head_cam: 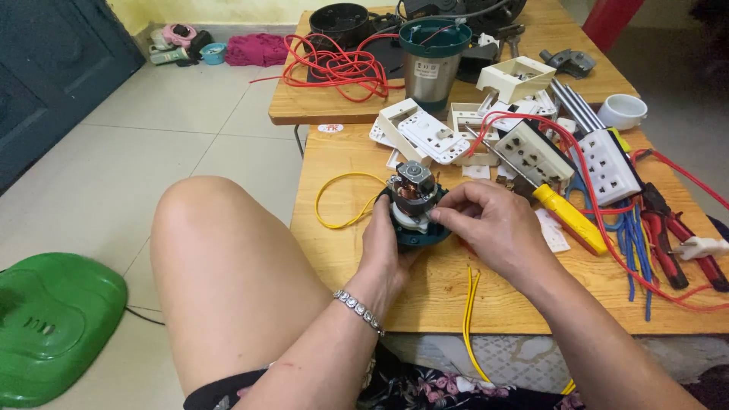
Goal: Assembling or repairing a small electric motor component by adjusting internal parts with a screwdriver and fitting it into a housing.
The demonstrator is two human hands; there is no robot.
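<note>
left hand (pixel 383 243) grips motor (pixel 414 201) | right hand (pixel 486 224) pinching | screwdriver (pixel 569 219) beside

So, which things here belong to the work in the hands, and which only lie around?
In hand:
- small motor on a teal base, held by the left hand
- right hand, fingers at the motor
- yellow wire beside the motor

Lying about:
- white socket strips
- yellow screwdriver
- red wire coil
- steel cup
- red-handled pliers
</note>
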